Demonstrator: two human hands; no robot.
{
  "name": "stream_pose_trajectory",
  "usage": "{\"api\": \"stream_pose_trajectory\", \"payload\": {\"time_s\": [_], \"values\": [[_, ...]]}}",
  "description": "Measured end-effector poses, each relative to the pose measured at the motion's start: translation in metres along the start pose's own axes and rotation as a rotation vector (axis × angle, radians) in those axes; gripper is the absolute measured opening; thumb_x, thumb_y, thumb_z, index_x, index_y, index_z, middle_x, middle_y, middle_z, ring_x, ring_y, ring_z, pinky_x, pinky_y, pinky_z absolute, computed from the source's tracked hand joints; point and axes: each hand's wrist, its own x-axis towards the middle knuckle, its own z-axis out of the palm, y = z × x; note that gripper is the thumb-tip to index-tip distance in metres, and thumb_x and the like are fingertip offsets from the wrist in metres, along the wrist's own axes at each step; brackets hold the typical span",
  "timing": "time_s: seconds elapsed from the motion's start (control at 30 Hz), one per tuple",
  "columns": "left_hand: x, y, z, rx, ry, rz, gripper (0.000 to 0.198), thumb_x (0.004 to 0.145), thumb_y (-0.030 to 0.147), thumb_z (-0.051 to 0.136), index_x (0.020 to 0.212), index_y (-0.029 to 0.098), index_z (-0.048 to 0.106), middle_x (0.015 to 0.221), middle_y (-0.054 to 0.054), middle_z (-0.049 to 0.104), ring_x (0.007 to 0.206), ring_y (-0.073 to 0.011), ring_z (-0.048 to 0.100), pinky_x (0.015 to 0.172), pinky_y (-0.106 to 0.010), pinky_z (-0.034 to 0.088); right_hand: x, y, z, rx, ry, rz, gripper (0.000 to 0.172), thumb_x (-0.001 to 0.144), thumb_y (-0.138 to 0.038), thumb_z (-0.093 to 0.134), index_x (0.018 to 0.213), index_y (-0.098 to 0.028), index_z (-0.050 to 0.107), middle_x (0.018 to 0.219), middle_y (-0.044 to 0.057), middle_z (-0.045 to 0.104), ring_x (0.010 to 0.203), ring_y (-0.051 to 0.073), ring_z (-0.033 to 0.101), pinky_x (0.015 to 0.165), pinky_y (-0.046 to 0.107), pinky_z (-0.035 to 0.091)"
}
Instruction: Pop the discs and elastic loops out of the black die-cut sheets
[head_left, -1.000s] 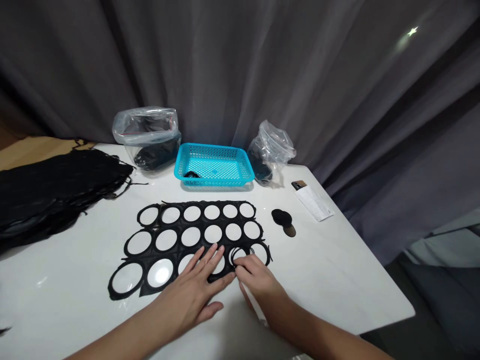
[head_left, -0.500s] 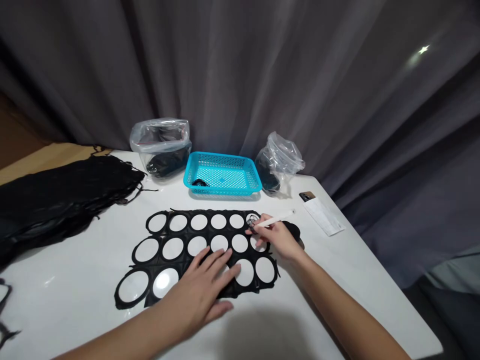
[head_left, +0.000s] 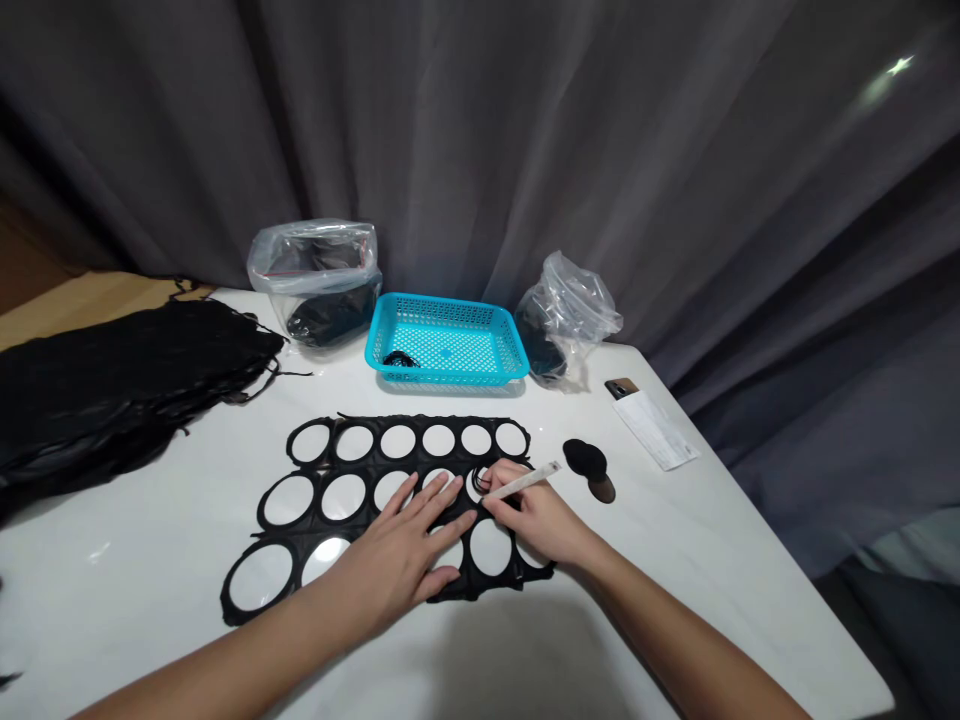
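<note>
1. The surface (head_left: 720, 560) is white and glossy, with bright reflections and a soft shadow between the forearms; its far right corner is rounded.
2. Behind it hang grey curtains (head_left: 450, 150) in deep folds, a starlike glint (head_left: 900, 66) at upper right.
3. Along the back stand a clear bag (head_left: 315, 285) with dark contents, a blue perforated basket (head_left: 450, 377) holding black strands (head_left: 401, 359), and a crumpled clear bag (head_left: 574, 308).
4. A black heap (head_left: 127, 380) covers the left side; at right lie black discs (head_left: 585, 458) overlapping a brown disc (head_left: 603, 490).
5. Beyond them, a white slip (head_left: 656, 432) touches a small dark object (head_left: 619, 388); the slip's faint printing is too small to read, as are the marks on the white stick (head_left: 529, 478).
6. The black sheet (head_left: 371, 470) lies flat mid-surface, nearer than the basket, with three rows of round openings.
7. The left hand (head_left: 409, 545) rests on it, fingers spread, grip released.
8. The right hand (head_left: 536, 510) has its grip around the white stick, over the sheet's right part, with thin black loops (head_left: 477, 480) beside its fingers.
</note>
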Motion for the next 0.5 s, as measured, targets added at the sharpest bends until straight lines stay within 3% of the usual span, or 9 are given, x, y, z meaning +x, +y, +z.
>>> {"api": "stream_pose_trajectory", "payload": {"time_s": [0.2, 0.3, 0.37, 0.5], "values": [[0.000, 0.002, -0.004, 0.020, -0.032, -0.018, 0.069, 0.095, 0.040, 0.062, 0.156, 0.031, 0.032, 0.164, -0.011, 0.020, 0.150, -0.0348, 0.021, 0.117, -0.055, 0.025, -0.015, -0.006, 0.014, -0.259, -0.035, -0.171, 0.010, 0.093, -0.012, 0.046, 0.089, -0.020, 0.051, 0.101, 0.008, 0.058, 0.093, 0.021, 0.053, 0.081, 0.032, 0.042], [0.000, 0.002, -0.005, 0.012, -0.036, -0.025, 0.067, 0.095, 0.042, 0.061, 0.155, 0.033, 0.033, 0.165, -0.010, 0.017, 0.151, -0.0374, 0.015, 0.117, -0.055, 0.026, -0.014, 0.001, 0.014, -0.446, -0.059, -0.265, 0.017, 0.088, -0.009, 0.048, 0.100, -0.020, 0.054, 0.109, 0.011, 0.060, 0.098, 0.025, 0.051, 0.083, 0.036, 0.043], [0.000, 0.002, -0.006, 0.008, -0.041, -0.019, 0.063, 0.096, 0.044, 0.059, 0.153, 0.033, 0.036, 0.165, -0.010, 0.018, 0.150, -0.0389, 0.015, 0.116, -0.057, 0.027, -0.001, 0.013, -0.002, -0.514, 0.062, -0.265, 0.014, 0.087, -0.010, 0.047, 0.096, -0.019, 0.054, 0.101, 0.011, 0.061, 0.092, 0.026, 0.051, 0.080, 0.036, 0.042], [-0.002, 0.002, -0.007, 0.015, -0.027, -0.012, 0.060, 0.096, 0.045, 0.059, 0.152, 0.033, 0.040, 0.163, -0.013, 0.023, 0.149, -0.0413, 0.017, 0.113, -0.059, 0.029, 0.036, 0.039, -0.060, -0.568, 0.511, -0.116, 0.014, 0.090, -0.017, 0.042, 0.080, -0.020, 0.051, 0.085, 0.010, 0.060, 0.083, 0.026, 0.054, 0.076, 0.037, 0.041]]}}
